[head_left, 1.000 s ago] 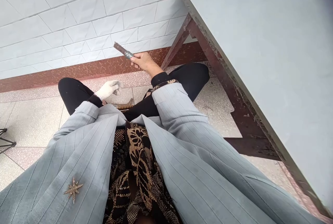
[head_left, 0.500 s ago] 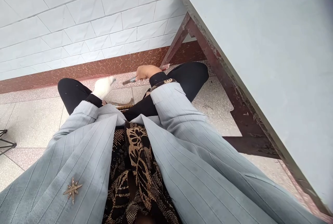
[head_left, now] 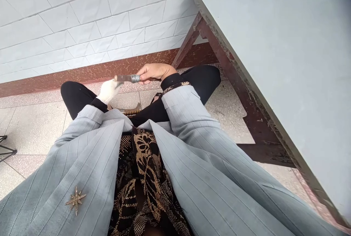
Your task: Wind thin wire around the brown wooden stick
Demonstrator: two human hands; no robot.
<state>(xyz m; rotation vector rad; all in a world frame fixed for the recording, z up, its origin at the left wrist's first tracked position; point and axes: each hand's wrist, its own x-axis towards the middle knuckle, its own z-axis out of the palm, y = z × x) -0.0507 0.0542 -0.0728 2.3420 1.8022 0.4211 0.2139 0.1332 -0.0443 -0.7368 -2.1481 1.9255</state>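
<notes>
A: Head view. Pose of the right hand (head_left: pixel 155 72)?

B: Bare, reached forward with the wrist bent inward, back of the hand upward; thumb and fingers pinching a brown stick (head_left: pixel 124 78) just beside its grey winding (head_left: pixel 135 78).

A: Position of the stick?

B: Held above the floor (head_left: pixel 35 126), between the hands, nearly level across the view; far end overlapping the left hand (head_left: pixel 106 91). Impossible to tell from this angle whether touching.

A: Pose of the left hand?

B: Covered by a white glove, reached forward and inclined toward the right. Fingers partly hidden and blurred; cannot tell whether spread or pressed together.

A: Counts, same view?

B: One stick, with one winding visible. One glove. Two black-clad knees (head_left: pixel 71 95), bent outward. One star-shaped brooch (head_left: pixel 76 200), pinned to one grey striped jacket (head_left: pixel 197 163). One pale surface (head_left: pixel 274 53) at right; one tiled wall (head_left: pixel 82 9) ahead. One black wire stand (head_left: pixel 7 150), cut off by the left edge.
</notes>
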